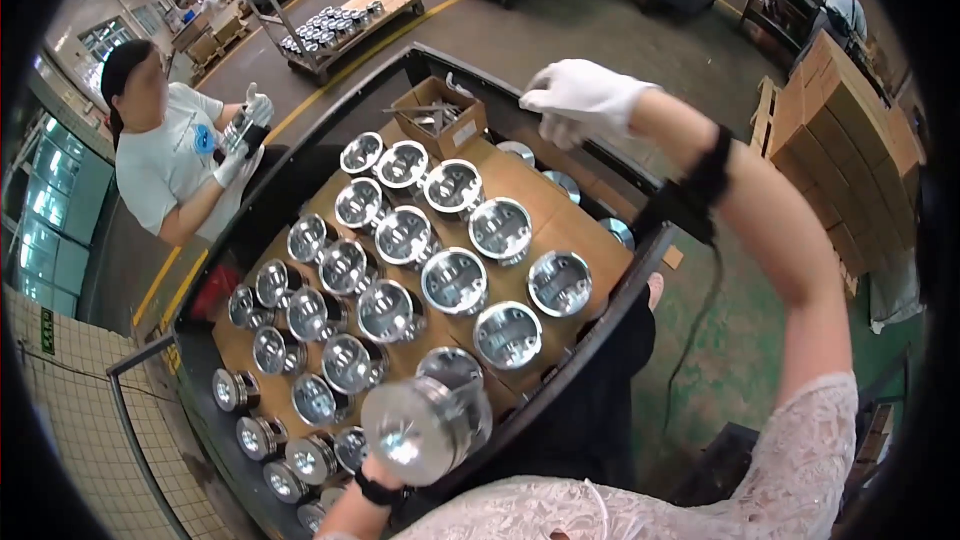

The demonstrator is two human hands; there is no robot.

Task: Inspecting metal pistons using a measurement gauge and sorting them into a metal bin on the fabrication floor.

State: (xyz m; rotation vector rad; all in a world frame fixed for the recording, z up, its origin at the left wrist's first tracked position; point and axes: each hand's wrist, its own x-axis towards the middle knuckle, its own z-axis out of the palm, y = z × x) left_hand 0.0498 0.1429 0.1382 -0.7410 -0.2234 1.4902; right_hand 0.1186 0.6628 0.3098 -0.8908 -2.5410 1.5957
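Note:
Near my body, a shiny metal piston (415, 432) is held in my left hand (380, 470), flat crown toward me. The piston hides most of that hand and its fingers. My right hand (590, 102), in a white glove, is raised over the far right side of the black-walled cart (625, 305). Its fingers are loosely bent and apart, and I see nothing in them. Below and left of it is a small cardboard box (462, 132) with metal pieces inside. Rows of pistons (455, 280) stand on a brown cardboard sheet (520, 190) in the cart.
Across the cart at left, a person (180, 155) in a white shirt and gloves holds a piston. Stacked cardboard cartons (840, 130) stand at right. A low trolley (390, 5) with more pistons is behind. A dark cable hangs from my right wristband (712, 165).

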